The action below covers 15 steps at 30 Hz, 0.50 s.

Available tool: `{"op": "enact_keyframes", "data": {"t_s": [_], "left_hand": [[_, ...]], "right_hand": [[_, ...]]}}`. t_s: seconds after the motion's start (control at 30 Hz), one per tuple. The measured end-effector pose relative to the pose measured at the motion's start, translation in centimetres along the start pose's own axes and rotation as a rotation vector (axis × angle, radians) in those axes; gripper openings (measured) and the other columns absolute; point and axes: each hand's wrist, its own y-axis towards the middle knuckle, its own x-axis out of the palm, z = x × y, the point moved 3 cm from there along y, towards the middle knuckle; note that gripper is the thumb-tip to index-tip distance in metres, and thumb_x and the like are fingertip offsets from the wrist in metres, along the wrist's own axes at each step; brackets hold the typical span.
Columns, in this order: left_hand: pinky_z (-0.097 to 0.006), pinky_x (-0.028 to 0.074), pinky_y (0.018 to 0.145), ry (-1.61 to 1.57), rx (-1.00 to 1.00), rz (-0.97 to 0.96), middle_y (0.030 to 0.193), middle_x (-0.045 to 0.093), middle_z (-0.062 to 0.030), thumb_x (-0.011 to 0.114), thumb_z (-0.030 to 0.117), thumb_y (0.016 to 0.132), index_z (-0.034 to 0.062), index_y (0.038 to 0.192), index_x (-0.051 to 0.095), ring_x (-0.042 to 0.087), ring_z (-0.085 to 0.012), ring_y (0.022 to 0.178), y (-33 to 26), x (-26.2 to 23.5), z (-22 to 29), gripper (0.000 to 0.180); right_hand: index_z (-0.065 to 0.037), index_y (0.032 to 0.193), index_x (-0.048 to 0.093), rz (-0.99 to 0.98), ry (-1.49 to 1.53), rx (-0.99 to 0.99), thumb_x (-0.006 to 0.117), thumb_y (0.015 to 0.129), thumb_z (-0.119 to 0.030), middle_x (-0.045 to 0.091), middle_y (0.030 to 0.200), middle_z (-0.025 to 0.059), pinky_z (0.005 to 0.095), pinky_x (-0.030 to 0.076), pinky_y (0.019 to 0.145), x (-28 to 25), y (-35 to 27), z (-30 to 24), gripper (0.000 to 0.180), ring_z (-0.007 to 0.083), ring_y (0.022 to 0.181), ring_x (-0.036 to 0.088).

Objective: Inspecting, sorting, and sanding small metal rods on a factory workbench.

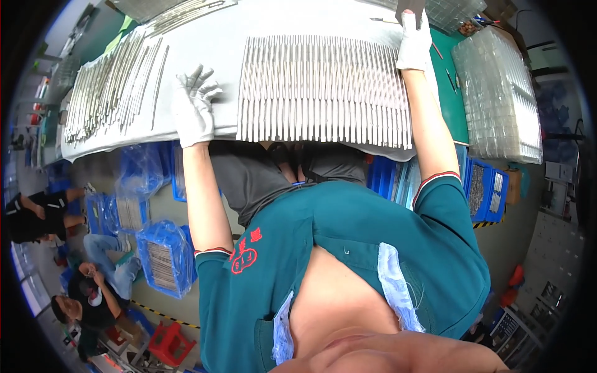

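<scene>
Slim metal rods (323,90) lie side by side in a neat, evenly spaced row on the white-covered table (227,37). To the left of the row, my left hand (196,109) in a white glove is open over the cloth, its fingers spread and holding nothing. A looser group of metal rods (115,87) lies farther left. Past the row's far right corner, my right hand (415,46), also in a white glove, grips a dark flat-sided block (410,9). The top of that block is cut off by the picture's edge.
More rods (186,15) lie at the far left of the table. Stacked clear plastic trays (497,93) stand at the right beside a green mat (457,115). Blue crates (166,258) sit on the floor by a red stool (169,344). Two people (93,292) are at the left.
</scene>
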Motion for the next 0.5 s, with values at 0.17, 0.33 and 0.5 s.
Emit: {"op": "enact_keyframes", "data": {"t_s": [0.17,0.33,0.5], "left_hand": [[-0.029,0.050,0.071,-0.043,-0.027,-0.020,0.108,0.055,-0.0192,0.041,0.043,0.097,-0.0082,0.121,0.046,0.055,-0.0181,0.081,-0.2,-0.3,-0.3,0.056],[-0.027,0.048,0.073,-0.035,-0.031,0.024,0.106,0.057,-0.0171,0.039,0.044,0.098,-0.0076,0.121,0.047,0.056,-0.0172,0.079,-0.4,0.0,0.1,0.057],[-0.027,0.047,0.071,-0.020,-0.045,0.053,0.104,0.057,-0.0158,0.040,0.045,0.097,-0.0078,0.122,0.046,0.055,-0.0165,0.078,-0.8,0.3,0.2,0.059]], "right_hand": [[-0.001,0.127,0.050,-0.013,-0.089,-0.021,0.062,0.087,-0.034,0.062,0.111,0.0154,0.0312,0.043,0.088,0.3,-0.4,-0.1,0.053,0.0229,0.100,0.059],[-0.001,0.126,0.051,0.000,-0.114,0.023,0.064,0.086,-0.032,0.064,0.107,0.0182,0.0310,0.045,0.086,0.4,-0.5,-1.9,0.053,0.0234,0.098,0.061],[-0.001,0.128,0.050,0.011,-0.006,0.071,0.065,0.086,-0.026,0.062,0.111,0.0150,0.0285,0.044,0.087,0.3,-0.7,-1.5,0.051,0.0200,0.100,0.059]]}}
